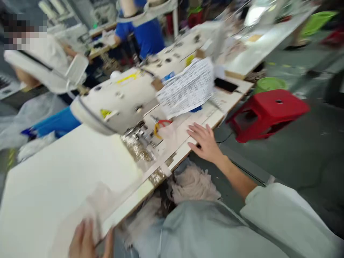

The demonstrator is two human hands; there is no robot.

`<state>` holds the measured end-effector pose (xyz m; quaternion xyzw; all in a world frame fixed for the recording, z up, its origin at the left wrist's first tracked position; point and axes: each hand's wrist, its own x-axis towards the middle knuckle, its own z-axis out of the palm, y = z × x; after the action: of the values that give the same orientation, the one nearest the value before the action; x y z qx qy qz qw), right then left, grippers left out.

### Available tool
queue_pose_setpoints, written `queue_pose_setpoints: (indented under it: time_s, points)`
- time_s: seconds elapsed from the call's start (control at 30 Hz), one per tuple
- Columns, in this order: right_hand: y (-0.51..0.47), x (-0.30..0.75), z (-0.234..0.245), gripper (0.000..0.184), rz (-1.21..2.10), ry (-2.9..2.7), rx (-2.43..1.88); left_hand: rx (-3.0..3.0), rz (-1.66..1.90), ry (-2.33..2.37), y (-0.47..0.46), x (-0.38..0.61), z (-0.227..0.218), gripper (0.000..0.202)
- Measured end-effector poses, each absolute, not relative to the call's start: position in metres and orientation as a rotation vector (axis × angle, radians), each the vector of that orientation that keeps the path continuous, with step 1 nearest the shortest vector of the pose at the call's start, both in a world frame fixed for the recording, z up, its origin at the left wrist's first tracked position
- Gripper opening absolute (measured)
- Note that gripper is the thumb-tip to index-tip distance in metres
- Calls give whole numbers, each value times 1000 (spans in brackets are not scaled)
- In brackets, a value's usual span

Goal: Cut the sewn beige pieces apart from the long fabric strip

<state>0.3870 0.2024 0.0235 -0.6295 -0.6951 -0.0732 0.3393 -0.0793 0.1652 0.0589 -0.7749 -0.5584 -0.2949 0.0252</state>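
My L hand (pixel 88 242) is on the cloth (pixel 100 202), blurred, can't tell if gripping. Cloth runs along table (pixel 53 172) edge to R hand (pixel 205 143), well apart, fingers spread. Red/yel tool (pixel 156 131) nr machine (pixel 115 102); paper (pixel 188 89) blocks part of it. Phone (pixel 225 85) beyond; stool (pixel 279 104) on R.

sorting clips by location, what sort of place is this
Probably a sewing workshop: a large sewing machine, thin pale fabric on its white table, and bunched cloth below.

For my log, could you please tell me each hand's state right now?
Left hand: at the pale fabric; grip cannot be told.
Right hand: open and spread, holding nothing.
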Motion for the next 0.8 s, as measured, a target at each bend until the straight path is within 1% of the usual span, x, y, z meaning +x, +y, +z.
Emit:
queue_pose_setpoints:
  time_s: [0.03,0.07,0.1,0.17,0.2,0.23,0.27,0.33,0.43,0.5,0.57,0.6,0.67,0.73,0.8]
  points:
    - [199,388,22,45,-179,-1891,-1559,-2398,-838,-1720,154,-84,55,50]
    - [196,390,21,45,-186,-1946,-1497,-2403,-767,-1716,145,-87,50,47]
    - [192,391,19,41,-212,-1973,-1446,-2382,-753,-1690,139,-91,45,39]
    - [182,391,16,24,-292,-1941,-1401,-2277,-822,-1651,129,-103,35,21]
    - [176,388,14,19,-318,-1911,-1392,-2192,-876,-1647,123,-111,29,14]
    - [170,384,11,18,-326,-1891,-1385,-2097,-913,-1668,116,-120,23,11]
    - [163,377,7,19,-312,-1894,-1371,-1988,-933,-1721,107,-130,16,12]
    - [151,358,-4,18,-232,-1968,-1324,-1731,-910,-1922,87,-149,0,21]
    - [139,323,-24,22,7,-2179,-1241,-1349,-764,-2385,59,-172,-30,31]
    - [136,306,-37,27,249,-2344,-1222,-1346,-603,-2712,46,-181,-50,30]
    - [137,299,-48,31,490,-2478,-1332,-1503,-469,-2920,39,-181,-66,33]
    - [138,299,-52,32,577,-2515,-1435,-1566,-437,-2955,38,-177,-71,36]
    - [141,303,-57,33,666,-2532,-1654,-1569,-486,-2914,40,-160,-76,40]
    - [143,307,-60,30,704,-2546,-1765,-1603,-663,-2802,49,-132,-73,42]
    - [144,309,-60,23,756,-2587,-1787,-1790,-922,-2662,65,-95,-67,38]
